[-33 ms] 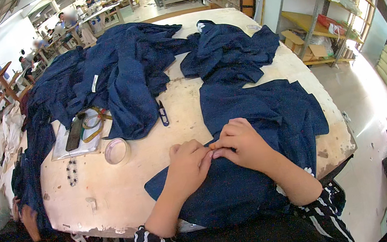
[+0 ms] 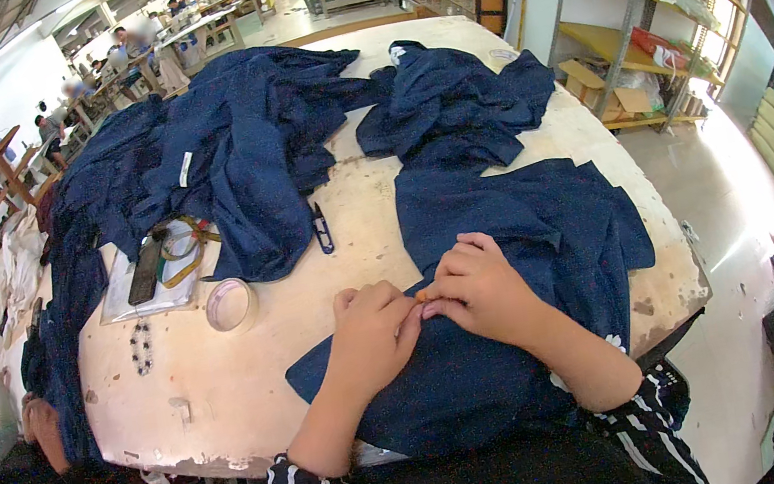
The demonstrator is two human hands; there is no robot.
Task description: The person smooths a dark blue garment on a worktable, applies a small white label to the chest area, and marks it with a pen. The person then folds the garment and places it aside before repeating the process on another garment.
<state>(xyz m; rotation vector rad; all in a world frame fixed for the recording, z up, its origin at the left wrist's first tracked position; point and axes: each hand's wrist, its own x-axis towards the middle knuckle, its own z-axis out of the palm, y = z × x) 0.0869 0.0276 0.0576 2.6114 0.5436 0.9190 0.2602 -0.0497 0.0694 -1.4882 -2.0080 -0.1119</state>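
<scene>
My left hand (image 2: 375,328) and my right hand (image 2: 476,291) meet fingertip to fingertip over a dark navy garment (image 2: 431,392) at the table's near edge. Both are closed in a pinch. A small orange spot shows where the fingertips come together; what they hold there, if anything, is too small to make out. The navy cloth spreads under my wrists and on toward the right, with white patches by my right forearm. Ahead of my hands lies another crumpled navy garment (image 2: 447,106). Dark thread snips (image 2: 321,229) rest on the table, forward and left of my hands.
A roll of tape (image 2: 231,306), a beaded string (image 2: 140,347) and a clear plastic packet (image 2: 117,297) lie on the pale table (image 2: 316,304). Navy garments are heaped at the far left (image 2: 238,134). Another person's hand (image 2: 44,428) is at the left edge. Shelving stands right.
The other person's hand at the left edge has shifted slightly. The whole view has moved a little; my hands keep the same pinch over the navy garment.
</scene>
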